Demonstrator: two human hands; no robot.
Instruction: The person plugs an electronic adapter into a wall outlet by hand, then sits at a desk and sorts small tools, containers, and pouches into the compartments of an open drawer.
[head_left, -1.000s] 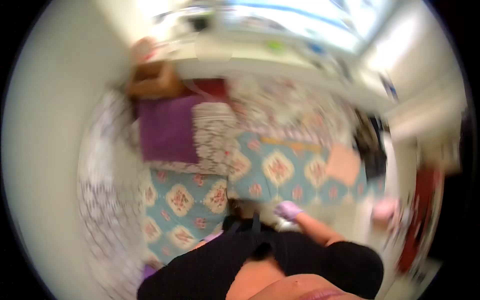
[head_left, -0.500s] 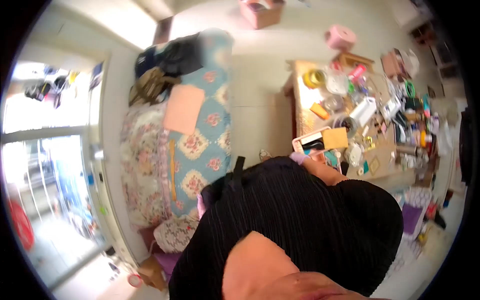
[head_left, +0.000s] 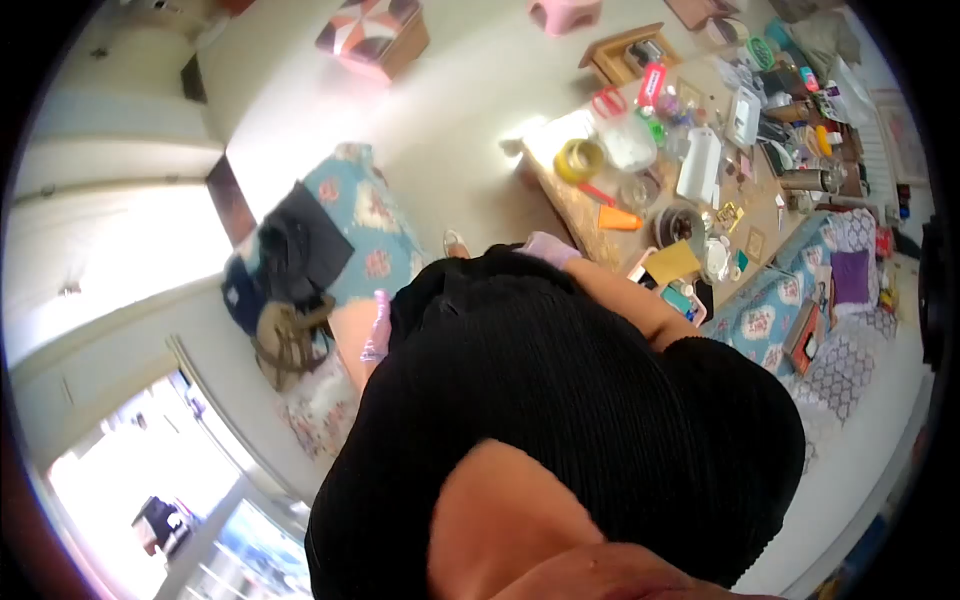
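Note:
My right hand [head_left: 550,248], in a pale lilac glove, is at the front of my black clothing [head_left: 560,380]. Its fingers are mostly hidden against the dark fabric, so what it holds, if anything, does not show. My left hand [head_left: 377,328], gloved in the same lilac, hangs at my other side, seen edge-on in front of a pale pink panel [head_left: 350,325]. How its fingers are set is unclear. Close to my right forearm, a tan card [head_left: 673,263] lies over a pink tray [head_left: 638,264] at the table's corner.
The wooden table [head_left: 570,215] on my right carries a yellow tape roll [head_left: 579,160], an orange piece [head_left: 619,218], a white tray [head_left: 697,165] and jars. A floral-covered seat [head_left: 375,225] with a bag [head_left: 285,340] is on my left. Ahead stand a pink box [head_left: 385,55] and stool [head_left: 565,12].
My view has turned, with the table and seat shifting in the picture. My right hand has moved from beside the pink tray to the front of my clothing. More of my left hand shows.

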